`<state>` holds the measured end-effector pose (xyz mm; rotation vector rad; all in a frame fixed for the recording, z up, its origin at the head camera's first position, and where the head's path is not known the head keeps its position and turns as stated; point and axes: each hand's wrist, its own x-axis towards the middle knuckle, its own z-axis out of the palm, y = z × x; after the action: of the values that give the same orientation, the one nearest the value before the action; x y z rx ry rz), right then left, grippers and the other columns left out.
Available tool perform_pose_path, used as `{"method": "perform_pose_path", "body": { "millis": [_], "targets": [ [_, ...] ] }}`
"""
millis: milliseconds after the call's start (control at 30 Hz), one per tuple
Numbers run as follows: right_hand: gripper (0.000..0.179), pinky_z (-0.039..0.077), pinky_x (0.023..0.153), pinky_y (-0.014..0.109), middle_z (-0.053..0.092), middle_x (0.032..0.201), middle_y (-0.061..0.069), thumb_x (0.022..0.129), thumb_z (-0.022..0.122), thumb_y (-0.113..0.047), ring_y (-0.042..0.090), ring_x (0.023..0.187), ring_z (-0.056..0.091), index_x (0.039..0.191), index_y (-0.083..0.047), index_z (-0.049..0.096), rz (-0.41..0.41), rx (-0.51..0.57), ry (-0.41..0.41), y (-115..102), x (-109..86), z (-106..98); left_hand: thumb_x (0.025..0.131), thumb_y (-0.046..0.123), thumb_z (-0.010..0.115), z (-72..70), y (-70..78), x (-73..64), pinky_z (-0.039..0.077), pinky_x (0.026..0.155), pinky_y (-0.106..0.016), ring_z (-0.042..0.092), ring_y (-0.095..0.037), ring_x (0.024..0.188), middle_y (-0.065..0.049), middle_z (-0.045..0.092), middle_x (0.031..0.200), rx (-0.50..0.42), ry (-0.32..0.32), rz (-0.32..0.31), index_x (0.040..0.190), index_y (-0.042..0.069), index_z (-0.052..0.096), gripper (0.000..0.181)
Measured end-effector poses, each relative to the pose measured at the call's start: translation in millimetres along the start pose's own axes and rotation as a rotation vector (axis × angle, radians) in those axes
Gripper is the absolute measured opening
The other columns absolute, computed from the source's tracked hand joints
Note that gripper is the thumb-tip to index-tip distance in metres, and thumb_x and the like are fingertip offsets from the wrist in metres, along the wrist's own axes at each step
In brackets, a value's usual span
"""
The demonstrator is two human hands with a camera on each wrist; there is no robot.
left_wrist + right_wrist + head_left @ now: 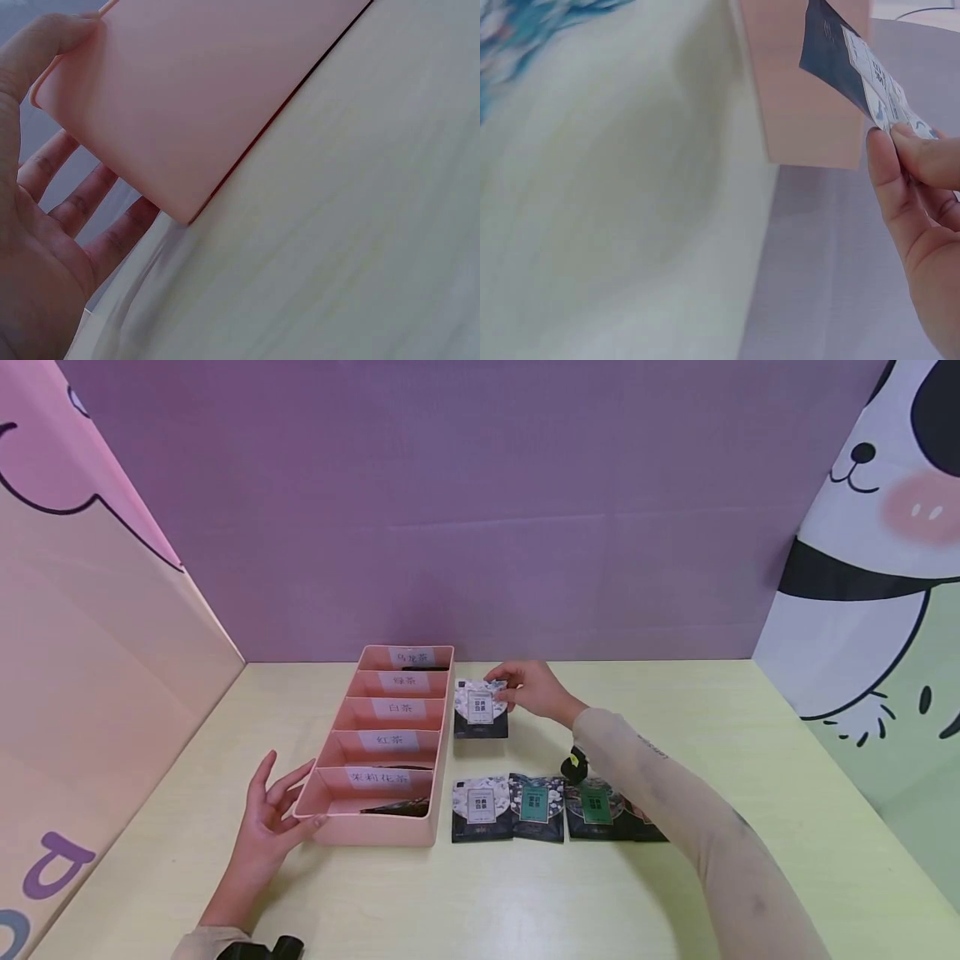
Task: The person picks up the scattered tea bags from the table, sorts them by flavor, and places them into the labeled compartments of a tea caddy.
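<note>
In the head view, my right hand (536, 689) pinches a dark tea sachet (480, 703) with a white floral top and pale label, raised just right of the pink box (375, 831). The right wrist view shows that sachet (847, 64) tilted between thumb and fingers. My left hand (270, 818) holds the box's near-left corner; in the left wrist view its thumb (56, 34) lies on the rim and its fingers reach along the left side. The box has several labelled compartments in a row. Dark sachets (405, 807) show in the nearest, second-nearest and farthest ones.
Right of the box's near end lie a white-labelled sachet (482, 810), a teal-labelled one (536, 808) and a green-labelled one (596, 810). Another, reddish one is partly hidden under the right forearm. A purple backdrop (480, 527) stands behind the table (525, 893).
</note>
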<state>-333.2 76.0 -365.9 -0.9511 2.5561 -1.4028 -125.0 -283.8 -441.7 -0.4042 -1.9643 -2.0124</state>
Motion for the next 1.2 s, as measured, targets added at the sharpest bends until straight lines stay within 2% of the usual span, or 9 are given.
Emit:
{"method": "perform_pose_path", "body": {
  "millis": [100,300,367,600,733,867,1067,1200],
  "targets": [
    [0.028,0.057,0.073,0.054,0.068,0.110,0.017,0.090,0.067,0.006,0.023,0.081,0.065,0.118,0.002,0.069,-0.013,0.038,0.048,-10,2.6,-2,0.082,-0.026,0.059,0.5,0.1,-0.6,0.049,0.089,-0.015,0.055,-0.002,0.117,0.016,0.056,0.136,-0.001,0.004,0.000,0.158,0.015,0.003,0.103],
    [0.027,0.058,0.064,0.033,0.069,0.108,0.016,0.089,0.069,0.006,0.024,0.081,0.065,0.116,0.002,0.070,-0.066,0.069,0.161,-32,10.4,0,0.083,-0.025,0.060,2.0,1.6,1.2,0.049,0.089,-0.015,0.054,-0.001,0.117,0.016,0.056,0.136,0.011,0.006,-0.005,0.159,0.016,0.003,0.103],
    [0.027,0.057,0.063,0.029,0.070,0.108,0.016,0.089,0.069,0.006,0.024,0.080,0.064,0.115,0.002,0.070,-0.086,0.085,0.181,-38,12.9,3,0.083,-0.024,0.061,2.2,1.4,1.4,0.049,0.089,-0.015,0.054,-0.001,0.117,0.016,0.056,0.136,0.013,0.007,-0.010,0.159,0.017,0.003,0.103],
    [0.027,0.059,0.065,0.034,0.070,0.104,0.017,0.087,0.069,0.009,0.023,0.075,0.064,0.114,0.005,0.068,-0.157,0.171,0.228,-51,23.0,23,0.083,-0.025,0.059,2.1,0.3,-1.6,0.051,0.088,-0.017,0.055,-0.003,0.118,0.015,0.056,0.136,-0.008,0.011,-0.007,0.159,0.017,0.003,0.103],
    [0.027,0.060,0.067,0.034,0.070,0.106,0.016,0.088,0.070,0.007,0.023,0.079,0.066,0.115,0.003,0.067,-0.172,0.169,0.223,-55,24.0,38,0.083,-0.025,0.059,1.3,1.8,-2.9,0.052,0.088,-0.018,0.055,-0.003,0.118,0.014,0.056,0.137,-0.019,0.004,-0.005,0.159,0.017,0.003,0.103],
    [0.026,0.059,0.070,0.029,0.068,0.114,0.014,0.090,0.069,0.004,0.022,0.084,0.065,0.116,0.002,0.067,-0.225,0.120,0.207,-54,22.5,51,0.083,-0.025,0.059,1.2,3.0,-3.2,0.051,0.087,-0.017,0.055,-0.002,0.117,0.015,0.056,0.136,-0.002,-0.001,-0.008,0.159,0.017,0.002,0.103],
    [0.025,0.054,0.076,0.020,0.067,0.112,0.012,0.091,0.068,0.002,0.020,0.090,0.065,0.116,-0.001,0.068,-0.359,-0.086,0.128,-48,15.4,61,0.084,-0.024,0.060,1.4,1.4,-2.4,0.050,0.088,-0.016,0.055,-0.002,0.117,0.016,0.056,0.136,0.017,0.006,-0.018,0.159,0.018,0.003,0.102],
    [0.025,0.052,0.080,0.018,0.067,0.114,0.012,0.092,0.067,0.002,0.020,0.094,0.064,0.117,-0.001,0.068,-0.423,-0.163,0.039,-47,9.4,64,0.084,-0.023,0.061,1.1,1.1,-2.4,0.050,0.089,-0.016,0.055,-0.002,0.117,0.016,0.056,0.136,0.024,0.006,-0.023,0.159,0.017,0.003,0.103]
  ]
}}
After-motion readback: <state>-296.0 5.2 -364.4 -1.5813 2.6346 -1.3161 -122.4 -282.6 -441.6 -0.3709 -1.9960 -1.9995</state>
